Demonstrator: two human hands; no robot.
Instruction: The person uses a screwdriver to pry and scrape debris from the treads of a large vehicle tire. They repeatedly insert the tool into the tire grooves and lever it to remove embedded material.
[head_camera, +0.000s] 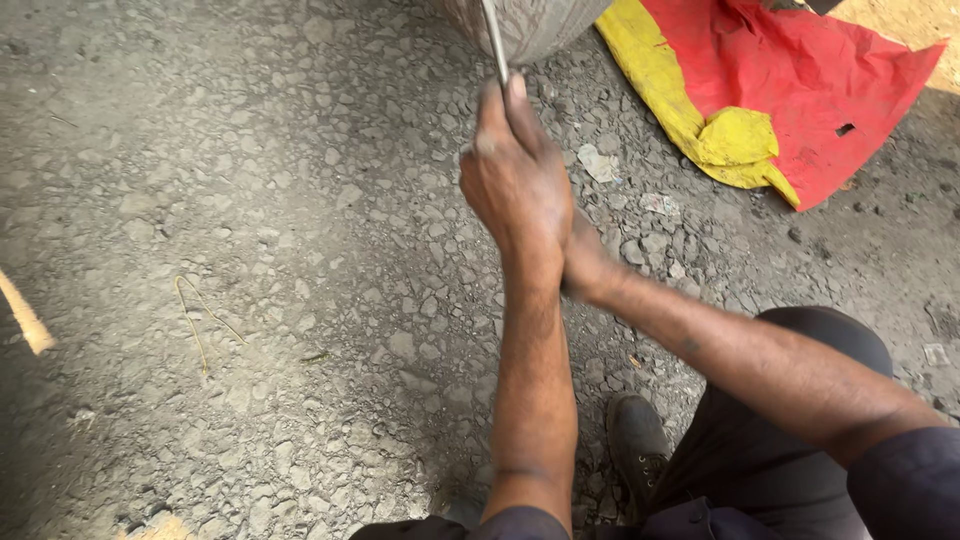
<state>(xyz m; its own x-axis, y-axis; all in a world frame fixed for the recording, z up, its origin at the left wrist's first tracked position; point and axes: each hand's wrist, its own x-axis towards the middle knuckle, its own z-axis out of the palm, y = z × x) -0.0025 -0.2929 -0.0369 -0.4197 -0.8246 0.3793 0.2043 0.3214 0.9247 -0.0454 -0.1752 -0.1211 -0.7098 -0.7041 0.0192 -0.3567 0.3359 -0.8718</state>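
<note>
My left hand (515, 180) is closed around a thin grey metal rod (495, 40), thumb pointing up along it. The rod rises from my fist to a worn grey tyre (530, 22) at the top edge and lies against its tread. My right hand (588, 265) sits just behind and below my left wrist. Only its back and wrist show, and the left forearm hides its fingers and whatever they hold. Both arms stretch forward over rough, cracked ground.
A crumpled red and yellow sheet (780, 90) lies on the ground at the upper right, next to the tyre. My dark shoe (635, 440) and trouser leg are at the lower right. A thin yellow string (195, 315) and small paper scraps (600, 163) lie on the stony ground.
</note>
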